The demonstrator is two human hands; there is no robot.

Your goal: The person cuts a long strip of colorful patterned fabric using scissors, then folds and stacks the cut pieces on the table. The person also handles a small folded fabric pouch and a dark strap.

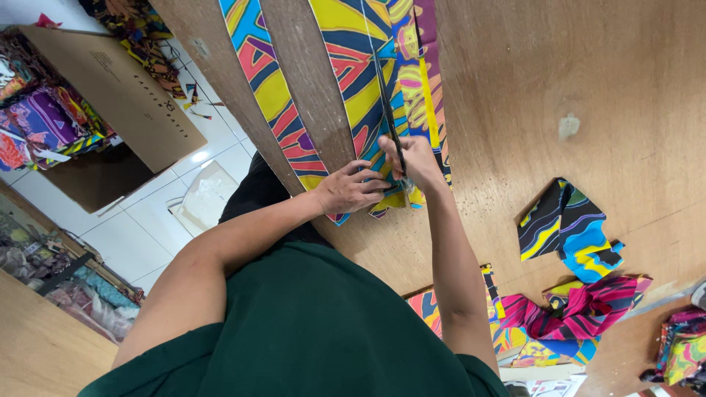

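A wide strip of bright patterned fabric (360, 81) in yellow, blue and red lies along the wooden table (529, 88). My left hand (349, 190) pinches its near end, fingers curled on the cloth. Just right of it, my right hand (413, 158) grips dark scissors (388, 110) whose long thin blades run up along the strip. A narrower strip of the same kind of cloth (273, 99) lies to the left, apart from both hands.
Cut scraps lie on the table to the right: a black, blue and yellow piece (570, 231) and a pink striped piece (581, 309). On the white tiled floor to the left stands a cardboard box (118, 88) with folded fabrics (44, 121) in it.
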